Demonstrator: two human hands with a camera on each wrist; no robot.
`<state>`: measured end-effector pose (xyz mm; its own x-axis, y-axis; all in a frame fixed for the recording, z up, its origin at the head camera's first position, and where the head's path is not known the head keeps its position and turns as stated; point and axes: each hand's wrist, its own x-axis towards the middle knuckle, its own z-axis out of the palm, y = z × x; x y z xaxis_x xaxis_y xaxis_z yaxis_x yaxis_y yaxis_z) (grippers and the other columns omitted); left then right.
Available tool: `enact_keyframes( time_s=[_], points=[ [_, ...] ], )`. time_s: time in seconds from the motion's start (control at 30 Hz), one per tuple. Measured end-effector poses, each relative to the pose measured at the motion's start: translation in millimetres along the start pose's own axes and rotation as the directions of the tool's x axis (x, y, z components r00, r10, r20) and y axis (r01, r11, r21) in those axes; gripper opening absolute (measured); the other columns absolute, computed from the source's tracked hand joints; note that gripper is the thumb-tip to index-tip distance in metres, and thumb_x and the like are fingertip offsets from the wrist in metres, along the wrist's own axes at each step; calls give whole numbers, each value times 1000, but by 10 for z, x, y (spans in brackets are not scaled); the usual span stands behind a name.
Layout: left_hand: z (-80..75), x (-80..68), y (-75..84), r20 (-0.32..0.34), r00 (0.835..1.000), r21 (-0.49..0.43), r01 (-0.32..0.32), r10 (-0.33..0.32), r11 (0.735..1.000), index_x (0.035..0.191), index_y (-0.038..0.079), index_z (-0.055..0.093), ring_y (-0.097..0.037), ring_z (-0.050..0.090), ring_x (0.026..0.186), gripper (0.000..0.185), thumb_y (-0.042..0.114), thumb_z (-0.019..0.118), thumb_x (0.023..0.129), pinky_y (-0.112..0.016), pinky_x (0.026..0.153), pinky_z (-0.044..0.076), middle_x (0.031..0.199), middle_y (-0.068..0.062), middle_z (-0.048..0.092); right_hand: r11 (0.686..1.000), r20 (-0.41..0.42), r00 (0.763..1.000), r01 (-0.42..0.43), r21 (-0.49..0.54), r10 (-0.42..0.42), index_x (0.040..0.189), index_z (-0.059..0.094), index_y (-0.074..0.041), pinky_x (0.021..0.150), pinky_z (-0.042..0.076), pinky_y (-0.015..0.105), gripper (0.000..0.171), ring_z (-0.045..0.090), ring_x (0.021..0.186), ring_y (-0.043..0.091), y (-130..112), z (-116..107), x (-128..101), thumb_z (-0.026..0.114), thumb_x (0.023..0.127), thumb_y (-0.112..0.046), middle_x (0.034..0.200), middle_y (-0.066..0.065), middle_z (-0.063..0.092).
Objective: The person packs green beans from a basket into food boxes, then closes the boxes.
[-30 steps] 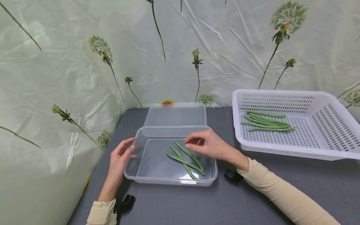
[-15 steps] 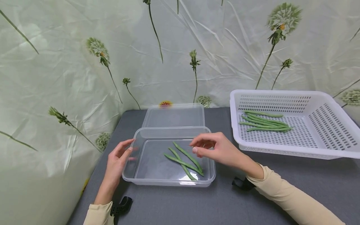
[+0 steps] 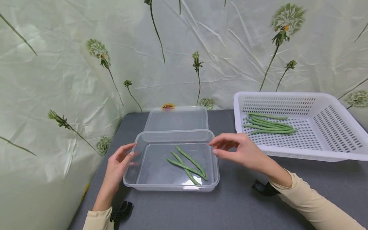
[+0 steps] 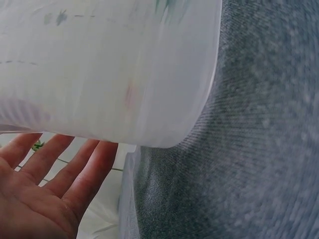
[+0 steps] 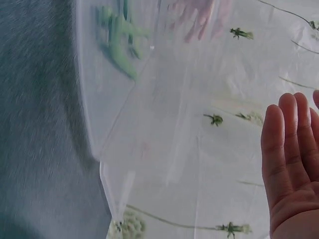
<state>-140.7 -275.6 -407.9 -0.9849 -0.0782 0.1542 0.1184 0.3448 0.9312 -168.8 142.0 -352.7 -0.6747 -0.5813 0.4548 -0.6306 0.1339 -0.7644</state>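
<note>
A clear plastic container (image 3: 169,187) stands on the grey table, with three green beans (image 3: 187,166) lying crossed in its right half. At its left wall is my left hand (image 3: 115,167); its extended fingertips reach the container's side in the left wrist view, and the thumb is hidden there. My right hand (image 3: 241,150) hovers at the container's right rim with nothing in it, fingers loosely bent. In the right wrist view the fingers (image 5: 291,144) lie fairly straight beside the container wall. Blurred beans show through the plastic there.
A flat clear lid (image 3: 176,118) lies behind the container. At the right stands a white perforated basket (image 3: 287,154) holding several green beans (image 3: 270,124). A flower-printed sheet (image 3: 172,64) hangs behind the grey table (image 3: 184,210).
My right hand has moved from above the beans in the container rightward to its right rim. The left hand stays at the left wall. The beans lie as before.
</note>
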Motion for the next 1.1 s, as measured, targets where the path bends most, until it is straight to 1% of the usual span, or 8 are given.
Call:
enact_keyframes(
  time_s=[0.23, 0.33, 0.5, 0.67, 0.73, 0.87, 0.97, 1.1],
  points=[
    [7, -12, -20, 0, 1000, -65, -22, 22, 998, 136, 0, 52, -15, 62, 110, 35, 16, 50, 104, -29, 77, 55, 138, -16, 52, 997, 1, 1000, -16, -69, 17, 112, 70, -20, 67, 54, 27, 32, 66, 83, 10, -53, -214, -157, 74, 87, -1, 94, -9, 71],
    [3, -13, -17, 20, 1000, -102, -19, 21, 995, 137, -1, 49, -14, 59, 114, 37, 18, 48, 105, -28, 80, 54, 140, -18, 49, 994, -4, 1000, 4, -108, -5, 113, 69, -22, 71, 54, 25, 36, 66, 85, 9, -79, -307, -229, 75, 85, 1, 97, -9, 71],
    [4, -8, -13, 55, 998, -123, 10, -3, 992, 141, -1, 45, -11, 55, 119, 41, 21, 46, 106, -29, 82, 53, 145, -20, 44, 982, -19, 999, 43, -183, -47, 113, 69, -18, 74, 53, 22, 42, 65, 88, 10, -106, -481, -362, 77, 80, 6, 103, -6, 70],
    [8, 2, -11, 54, 998, -114, 18, -12, 993, 142, 1, 45, -10, 55, 120, 41, 23, 45, 107, -29, 82, 53, 146, -19, 44, 968, -25, 1000, -18, -251, 12, 115, 69, -14, 75, 52, 21, 41, 64, 89, 9, -155, -689, -475, 77, 80, 7, 104, -4, 70],
    [14, 3, -12, 49, 999, -117, 19, -13, 993, 141, 1, 45, -10, 56, 119, 41, 23, 45, 107, -29, 82, 53, 146, -19, 44, 956, -28, 999, -36, -292, 29, 115, 69, -16, 74, 52, 20, 43, 64, 90, 7, -188, -773, -507, 78, 79, 6, 104, -5, 70],
    [22, -2, -11, 42, 999, -131, 16, -11, 991, 141, 1, 45, -14, 58, 118, 41, 22, 46, 106, -30, 82, 54, 144, -18, 46, 931, -31, 1000, -18, -365, 7, 115, 68, -20, 73, 51, 17, 50, 64, 89, 6, -231, -934, -523, 80, 76, 8, 105, -8, 70],
    [30, -3, -12, 39, 999, -150, 10, -4, 989, 142, 1, 44, -16, 59, 117, 41, 21, 46, 106, -30, 82, 54, 142, -17, 48, 908, -38, 999, -17, -418, 1, 115, 69, -19, 73, 50, 15, 50, 63, 89, 5, -247, -1045, -523, 80, 75, 8, 104, -8, 70],
    [40, -1, -19, 30, 1000, -183, 11, -6, 983, 143, 0, 43, -17, 60, 114, 42, 19, 47, 106, -30, 82, 54, 140, -15, 51, 870, -70, 995, -96, -483, 71, 112, 70, -21, 72, 49, 14, 43, 62, 88, 2, -231, -1174, -509, 81, 77, 2, 101, -8, 70]
  ],
)
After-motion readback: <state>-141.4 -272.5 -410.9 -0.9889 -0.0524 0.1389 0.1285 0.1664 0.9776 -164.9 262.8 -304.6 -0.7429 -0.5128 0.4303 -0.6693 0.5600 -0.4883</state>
